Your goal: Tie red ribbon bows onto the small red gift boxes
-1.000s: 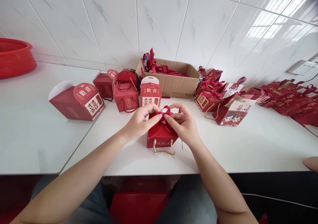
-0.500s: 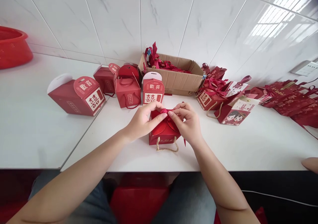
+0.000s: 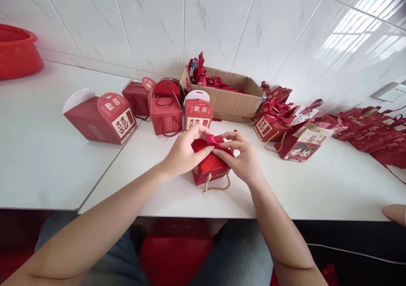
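Observation:
A red gift box [image 3: 207, 167] with a gold rope handle [image 3: 217, 189] stands on the white table in front of me. On its top is a red ribbon bow [image 3: 213, 140]. My left hand [image 3: 187, 151] comes in from the left, its thumb and fingers closed around the ribbon's near and left side. From the right, my right hand [image 3: 242, 157] pinches the ribbon too, thumb tip close to the left thumb. Both hands partly cover the box top, and the ribbon between the fingertips is partly hidden.
Several red boxes [image 3: 98, 119] stand at the left and back. A cardboard carton [image 3: 231, 104] of red ribbons is against the tiled wall. Finished-looking bags and boxes [image 3: 301, 146] line the right. A red basin [image 3: 19, 55] sits far left; another person's arm [image 3: 395, 213] shows at right.
The gift box has turned slightly, its handle end shifting right. The bow stands up more between my fingers. Both hands keep their hold, and the camera view has shifted a little.

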A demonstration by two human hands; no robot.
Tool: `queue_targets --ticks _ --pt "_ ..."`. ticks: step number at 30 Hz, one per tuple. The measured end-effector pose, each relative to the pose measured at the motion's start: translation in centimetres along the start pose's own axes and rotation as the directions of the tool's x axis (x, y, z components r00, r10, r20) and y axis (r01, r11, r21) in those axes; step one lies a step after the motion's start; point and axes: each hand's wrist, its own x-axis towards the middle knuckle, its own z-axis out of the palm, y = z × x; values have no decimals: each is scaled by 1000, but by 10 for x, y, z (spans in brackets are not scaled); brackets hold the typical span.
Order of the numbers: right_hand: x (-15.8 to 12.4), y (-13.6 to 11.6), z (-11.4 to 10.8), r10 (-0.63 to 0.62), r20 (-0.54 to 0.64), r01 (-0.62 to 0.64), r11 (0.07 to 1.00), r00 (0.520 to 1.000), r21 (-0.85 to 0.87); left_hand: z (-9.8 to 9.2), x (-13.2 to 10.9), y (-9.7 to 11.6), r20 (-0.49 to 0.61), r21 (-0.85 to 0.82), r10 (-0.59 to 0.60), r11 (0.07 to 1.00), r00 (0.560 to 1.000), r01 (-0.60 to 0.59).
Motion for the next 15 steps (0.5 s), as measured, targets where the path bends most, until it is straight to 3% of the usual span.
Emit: queue_targets --ticks 8,15 --pt "-1 1 2 33 -45 -34 999 998 -23 -1 2 2 -5 28 89 996 996 -89" --pt "0 -1 -2 240 192 -283 928 952 243 -6 3 8 29 -12 41 999 999 -40"
